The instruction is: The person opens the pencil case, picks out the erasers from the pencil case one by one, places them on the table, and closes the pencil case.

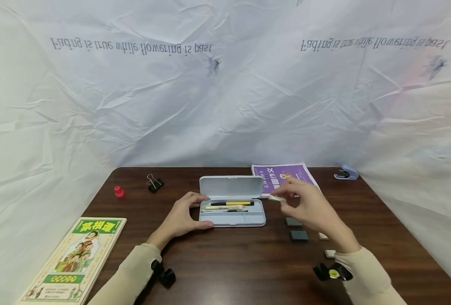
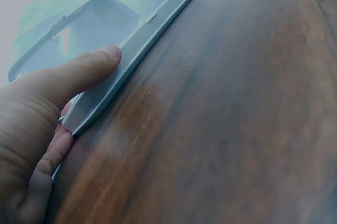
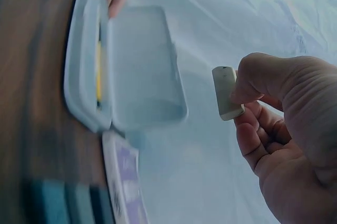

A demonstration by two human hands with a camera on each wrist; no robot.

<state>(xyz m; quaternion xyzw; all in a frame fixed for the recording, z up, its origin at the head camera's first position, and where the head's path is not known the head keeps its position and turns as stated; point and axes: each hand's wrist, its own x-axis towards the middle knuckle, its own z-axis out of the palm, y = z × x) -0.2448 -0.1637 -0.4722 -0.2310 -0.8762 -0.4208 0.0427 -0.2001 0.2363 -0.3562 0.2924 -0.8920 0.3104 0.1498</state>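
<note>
A light-blue pencil case (image 1: 219,219) lies on the table with its lid (image 1: 231,187) swung back. In its rear compartment are a yellow-and-black pen (image 1: 233,203) and several slimmer pens. My left hand (image 1: 179,215) grips the case's left end, the thumb (image 2: 97,66) over the front edge and the other fingers round the end and back corner. Right of the case, my right hand (image 1: 310,204) pinches a small whitish eraser (image 3: 227,93) between thumb and fingertips, raised above the table.
Below my right hand lie two dark grey blocks (image 1: 299,236) and two small white pieces (image 1: 330,253). A purple booklet (image 1: 286,171) lies behind, with a blue stapler (image 1: 346,173) at the far right. Leftward are a binder clip (image 1: 155,184), a red cap-like piece (image 1: 119,192) and a green-and-cream book (image 1: 73,258).
</note>
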